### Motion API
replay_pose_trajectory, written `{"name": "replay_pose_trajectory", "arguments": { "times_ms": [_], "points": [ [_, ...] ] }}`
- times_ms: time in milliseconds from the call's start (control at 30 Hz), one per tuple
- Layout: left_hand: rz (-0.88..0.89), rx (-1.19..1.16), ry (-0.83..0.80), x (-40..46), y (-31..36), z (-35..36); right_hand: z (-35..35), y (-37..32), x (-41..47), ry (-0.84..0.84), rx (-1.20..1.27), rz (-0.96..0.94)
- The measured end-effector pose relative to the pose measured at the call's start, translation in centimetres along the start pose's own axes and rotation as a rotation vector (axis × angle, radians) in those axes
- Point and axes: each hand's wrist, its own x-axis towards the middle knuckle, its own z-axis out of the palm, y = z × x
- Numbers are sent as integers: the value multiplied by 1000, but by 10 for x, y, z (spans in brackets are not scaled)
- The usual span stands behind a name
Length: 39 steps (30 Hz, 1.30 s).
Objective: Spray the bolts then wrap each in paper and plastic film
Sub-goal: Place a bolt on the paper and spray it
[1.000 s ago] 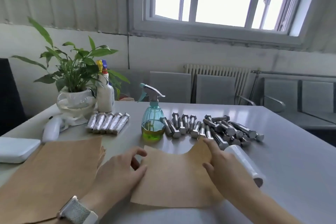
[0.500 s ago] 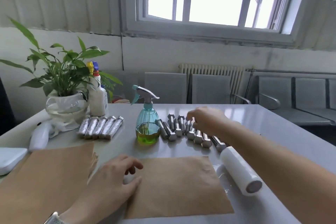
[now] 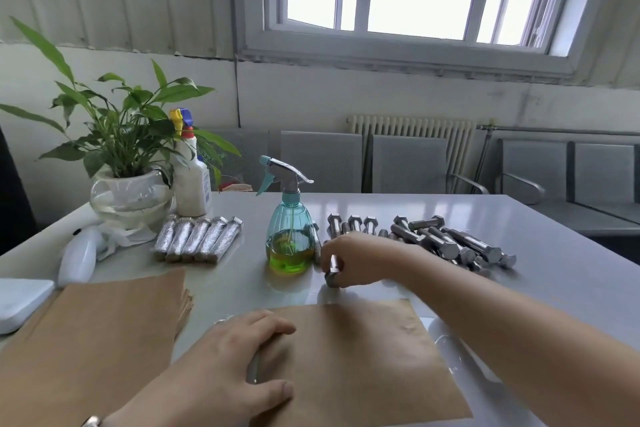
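Head view: five wrapped bolts (image 3: 197, 239) lie side by side left of centre, their wrapping silvery. One teal spray bottle (image 3: 290, 236) stands at centre, its lower third filled with yellow-green liquid. Right of it sits a row and pile of bare bolts (image 3: 446, 243), too overlapped to count. The right hand (image 3: 360, 258) reaches across from the lower right and pinches one bolt (image 3: 333, 272) between its curled fingers, just right of the bottle and above the single brown paper sheet (image 3: 363, 360) at lower centre. The left hand (image 3: 228, 364) rests on that sheet's left edge with fingers relaxed, grasping nothing. One stack of brown paper (image 3: 93, 340) fills the lower left. A roll of plastic film (image 3: 450, 343) shows partly beneath the right forearm. At upper left, one glass bowl (image 3: 131, 199) holds water and a green plant (image 3: 117, 128); one white bottle (image 3: 190, 180) stands beside it on the grey table (image 3: 554, 288).
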Motion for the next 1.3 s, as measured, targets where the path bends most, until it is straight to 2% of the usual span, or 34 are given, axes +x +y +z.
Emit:
{"name": "replay_pose_trajectory", "arguments": {
  "times_ms": [100, 167, 267, 367, 533, 667, 833, 967, 1300],
  "points": [
    [-16, -12, -8, -1, -1, 1, -10, 1, -8, -103, 54, -39],
    [-19, -13, -12, -1, -2, 1, -8, 3, -10, -84, -46, -81],
    [-17, -18, -28, -1, -1, 0, 7, 1, -10, 82, -311, -201],
    [-27, -16, -37, -1, 2, -1, 15, 0, -13, 233, -401, -338],
    [-51, -40, -32, -1, 4, -1, 8, -10, -38, 434, -131, -279],
    [-51, -71, -19, -1, 6, -1, 9, -28, -74, 339, 47, -219],
    [-68, -74, 17, -2, 5, 2, 37, -37, -100, 237, 65, -140],
    [-76, -81, 26, -3, 3, 3, 56, -35, -101, 285, 27, -42],
    [-83, -63, 19, -1, -1, 6, 66, -31, -101, 274, 64, -21]
  ]
}}
